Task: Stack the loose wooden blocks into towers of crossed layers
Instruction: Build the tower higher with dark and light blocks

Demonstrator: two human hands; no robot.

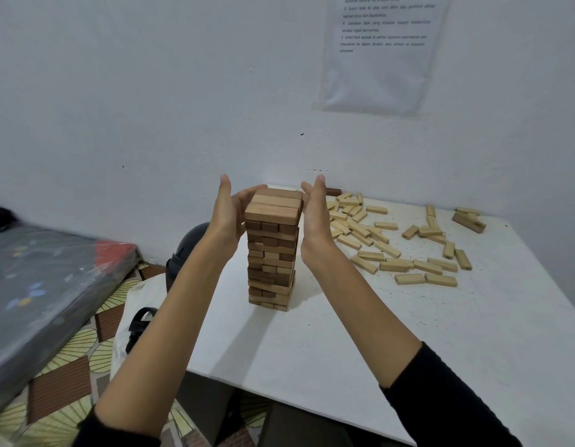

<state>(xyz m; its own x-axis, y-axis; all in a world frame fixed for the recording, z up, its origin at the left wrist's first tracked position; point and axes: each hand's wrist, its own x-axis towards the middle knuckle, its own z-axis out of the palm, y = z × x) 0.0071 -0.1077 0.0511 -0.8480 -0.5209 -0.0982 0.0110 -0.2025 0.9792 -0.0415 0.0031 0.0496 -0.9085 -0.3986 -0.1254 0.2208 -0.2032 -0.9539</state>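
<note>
A tall tower of crossed wooden block layers (271, 262) stands on the white table (360, 343). Its top layer is three blocks lying side by side. My left hand (228, 211) is flat against the tower's upper left side, fingers straight and thumb reaching over the far top edge. My right hand (315, 214) is flat at the upper right side, fingers straight and pointing up. Several loose pale blocks (392, 243) lie scattered on the table to the right of the tower.
A small heap of darker blocks (469, 219) lies at the table's far right, and one dark block (333, 191) lies by the wall. Left of the table are a black helmet (186, 250), a white bag (140, 314) and a plastic-wrapped dark mattress (44, 291).
</note>
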